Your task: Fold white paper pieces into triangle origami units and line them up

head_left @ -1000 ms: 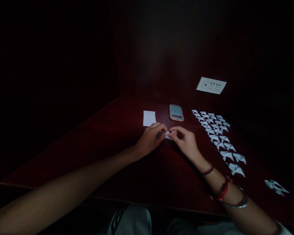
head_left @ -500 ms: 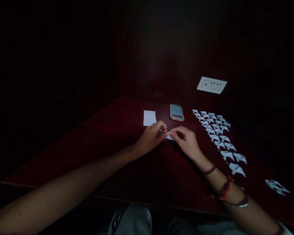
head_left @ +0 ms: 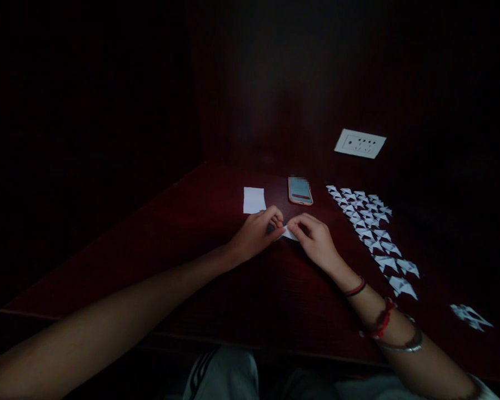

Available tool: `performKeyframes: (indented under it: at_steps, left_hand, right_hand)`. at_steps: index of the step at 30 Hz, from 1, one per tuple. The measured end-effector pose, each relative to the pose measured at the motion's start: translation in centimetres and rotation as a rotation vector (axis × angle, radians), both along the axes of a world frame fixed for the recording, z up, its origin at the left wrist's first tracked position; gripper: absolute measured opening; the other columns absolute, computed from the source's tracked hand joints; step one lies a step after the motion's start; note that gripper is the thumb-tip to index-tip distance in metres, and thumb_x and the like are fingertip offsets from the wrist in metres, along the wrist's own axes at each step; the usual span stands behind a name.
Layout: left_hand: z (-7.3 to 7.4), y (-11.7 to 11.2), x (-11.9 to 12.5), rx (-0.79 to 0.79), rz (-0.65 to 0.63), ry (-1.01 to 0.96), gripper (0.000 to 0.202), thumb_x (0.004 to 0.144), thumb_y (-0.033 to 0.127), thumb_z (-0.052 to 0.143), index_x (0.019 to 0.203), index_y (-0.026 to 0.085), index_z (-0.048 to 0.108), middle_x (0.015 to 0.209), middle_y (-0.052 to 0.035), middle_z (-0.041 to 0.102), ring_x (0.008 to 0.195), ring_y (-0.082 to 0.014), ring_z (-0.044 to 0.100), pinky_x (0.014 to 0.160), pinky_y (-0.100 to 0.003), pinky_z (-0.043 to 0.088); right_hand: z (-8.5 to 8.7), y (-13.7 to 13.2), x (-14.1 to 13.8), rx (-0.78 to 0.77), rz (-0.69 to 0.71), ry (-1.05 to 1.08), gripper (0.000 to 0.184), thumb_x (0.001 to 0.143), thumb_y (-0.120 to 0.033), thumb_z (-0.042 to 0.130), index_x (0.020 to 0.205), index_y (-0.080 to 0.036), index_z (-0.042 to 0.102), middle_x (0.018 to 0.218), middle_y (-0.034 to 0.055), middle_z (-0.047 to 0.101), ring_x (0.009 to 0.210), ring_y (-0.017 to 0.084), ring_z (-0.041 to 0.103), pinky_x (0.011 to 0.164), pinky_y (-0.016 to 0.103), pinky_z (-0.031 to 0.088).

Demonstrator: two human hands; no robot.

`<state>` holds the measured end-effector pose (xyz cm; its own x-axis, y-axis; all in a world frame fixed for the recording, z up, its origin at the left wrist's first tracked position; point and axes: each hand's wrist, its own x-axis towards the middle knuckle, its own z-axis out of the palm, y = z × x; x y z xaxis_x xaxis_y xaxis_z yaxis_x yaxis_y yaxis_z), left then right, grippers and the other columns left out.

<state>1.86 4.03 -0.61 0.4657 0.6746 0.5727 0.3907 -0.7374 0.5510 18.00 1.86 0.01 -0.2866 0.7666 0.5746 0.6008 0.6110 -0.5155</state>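
Note:
A small white piece of paper (head_left: 288, 234) lies on the dark red table (head_left: 216, 266), pinched from both sides. My left hand (head_left: 256, 233) grips its left end with curled fingers. My right hand (head_left: 314, 239) presses its right end with fingertips together; bracelets circle that wrist. Most of the paper is hidden under my fingers.
A white paper square (head_left: 254, 200) lies just behind my left hand. A phone (head_left: 300, 190) with a lit screen rests beyond. Several folded white paper pieces (head_left: 370, 228) run in rows to the right, with one more (head_left: 469, 316) near the right edge. A wall socket (head_left: 359, 144) is behind.
Both hands have shifted only slightly on the small paper; the fingers pinch it a little tighter. Nothing else moved.

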Motion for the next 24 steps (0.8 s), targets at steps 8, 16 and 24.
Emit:
performKeyframes:
  at_steps: [8,16,24]
  left_hand:
    - [-0.1,0.1,0.0,-0.05,-0.037,-0.002,0.013,0.072,0.016,0.049,0.084,0.018,0.044,0.079,0.0006,0.055,0.073,-0.0099,0.054,0.067,-0.023,0.045]
    - [0.1,0.1,-0.2,-0.053,-0.034,-0.013,0.008,0.076,0.016,0.045,0.083,0.017,0.046,0.08,-0.0003,0.055,0.076,-0.0093,0.054,0.068,-0.021,0.045]
    - [0.3,0.0,-0.2,-0.021,-0.021,-0.023,0.006,0.077,0.017,0.045,0.082,0.017,0.047,0.078,-0.0001,0.055,0.073,-0.0091,0.054,0.067,-0.021,0.044]
  right_hand:
    - [-0.2,0.2,0.0,0.025,-0.041,-0.045,0.016,0.079,-0.018,0.038,0.07,-0.017,0.051,0.069,0.0023,0.05,0.067,0.013,0.047,0.063,0.024,0.036]
    - [-0.2,0.6,0.8,0.026,0.017,-0.072,0.012,0.075,-0.021,0.049,0.085,-0.019,0.055,0.084,0.0034,0.056,0.081,0.015,0.05,0.074,0.027,0.037]
    - [0.1,0.4,0.8,-0.001,-0.013,-0.122,0.015,0.079,-0.024,0.042,0.075,-0.018,0.055,0.071,0.0021,0.058,0.066,0.013,0.052,0.062,0.024,0.037]
